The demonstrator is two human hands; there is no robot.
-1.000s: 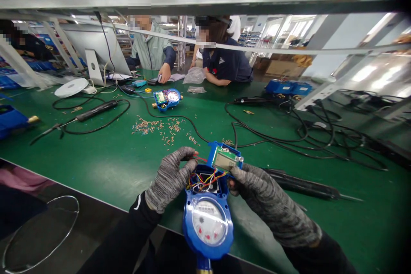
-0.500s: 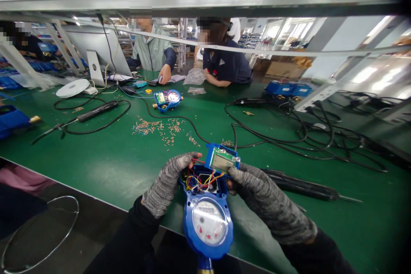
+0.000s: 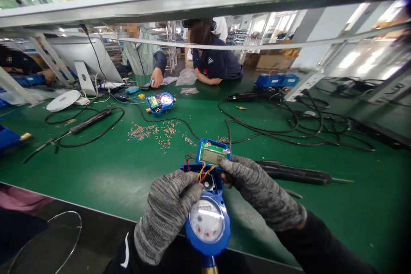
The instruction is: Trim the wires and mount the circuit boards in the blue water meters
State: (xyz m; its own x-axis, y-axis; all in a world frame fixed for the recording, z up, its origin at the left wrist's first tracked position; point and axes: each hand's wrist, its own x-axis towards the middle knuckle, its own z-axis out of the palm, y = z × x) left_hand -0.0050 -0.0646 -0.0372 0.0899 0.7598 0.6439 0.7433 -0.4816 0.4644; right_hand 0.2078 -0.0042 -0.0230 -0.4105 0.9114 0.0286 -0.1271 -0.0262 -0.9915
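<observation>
Blue meter [image 3: 208, 227] sat between left grip [image 3: 170, 207] and right grip [image 3: 257, 186]. The right pinched a display module [image 3: 211, 154]; what the left held could not be told.

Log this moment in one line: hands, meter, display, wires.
left hand: at open compartment of blue meter | right hand: holding display module | screen: digits showing | wires: exposed

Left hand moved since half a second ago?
Yes: the left hand has drawn back, farther from the pile of small parts.
</observation>
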